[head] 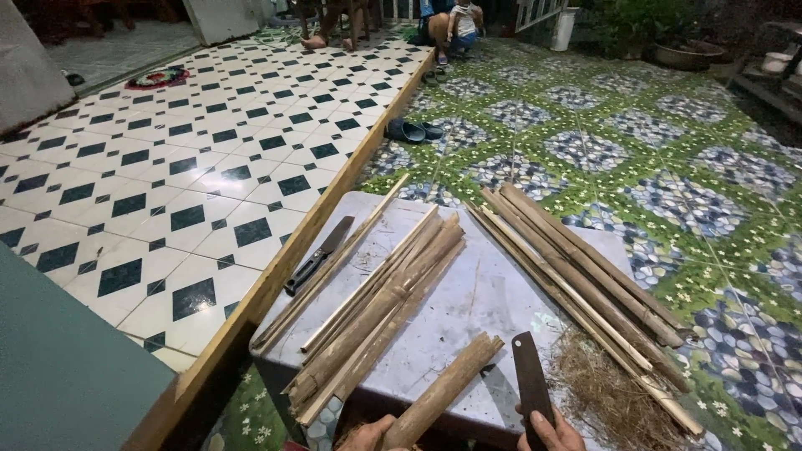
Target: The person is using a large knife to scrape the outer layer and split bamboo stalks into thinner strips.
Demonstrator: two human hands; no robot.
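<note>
Two hands are seen at the frame's bottom edge: the left hand (pixel 368 434) is clenched around a thick bamboo piece (pixel 447 388), while the broad knife (pixel 531 380) is gripped by the right hand (pixel 553 434). Split bamboo strips (pixel 380 309) are spread over the grey table (pixel 468 301), and bare tabletop is left between both bundles. A second knife (pixel 317 255) is laid near the left edge.
</note>
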